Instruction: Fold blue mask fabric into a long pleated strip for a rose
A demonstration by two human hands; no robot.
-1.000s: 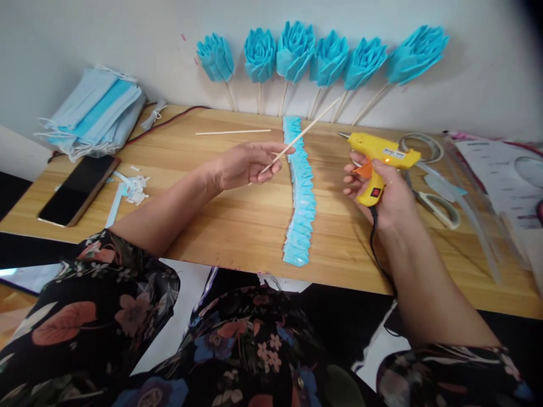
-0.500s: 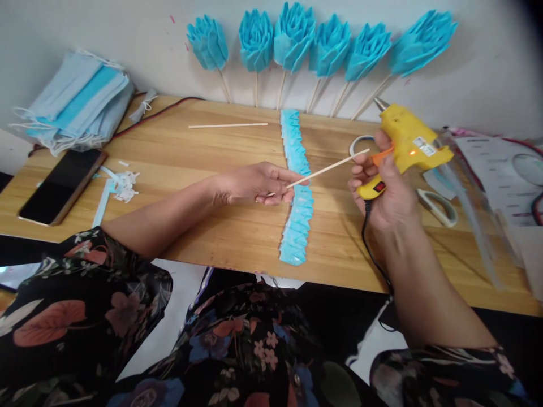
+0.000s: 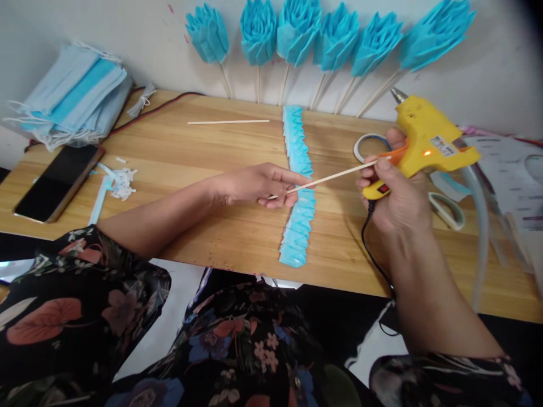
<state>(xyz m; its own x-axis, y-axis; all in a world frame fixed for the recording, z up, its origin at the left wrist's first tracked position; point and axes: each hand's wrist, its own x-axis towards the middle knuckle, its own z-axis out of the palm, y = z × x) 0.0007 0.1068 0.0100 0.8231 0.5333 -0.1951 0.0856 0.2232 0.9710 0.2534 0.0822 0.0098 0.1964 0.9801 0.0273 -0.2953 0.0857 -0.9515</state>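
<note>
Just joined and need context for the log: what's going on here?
A person's left hand holds a thin, pale wooden stick, its far end reaching the right hand. That hand grips a yellow plastic glue gun, nozzle pointing up toward the wall, its orange light lit. A pleated light-blue strip lies on the wooden table, partly hidden by the left hand. Behind it, six bright-blue flower shapes on thin sticks stand in a row.

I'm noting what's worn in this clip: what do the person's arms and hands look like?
The left sleeve is black, printed with a large reddish leaf and pale flowers; the right sleeve is likewise dark and floral. Below them, the forearms, left hand and right hand are bare.
</note>
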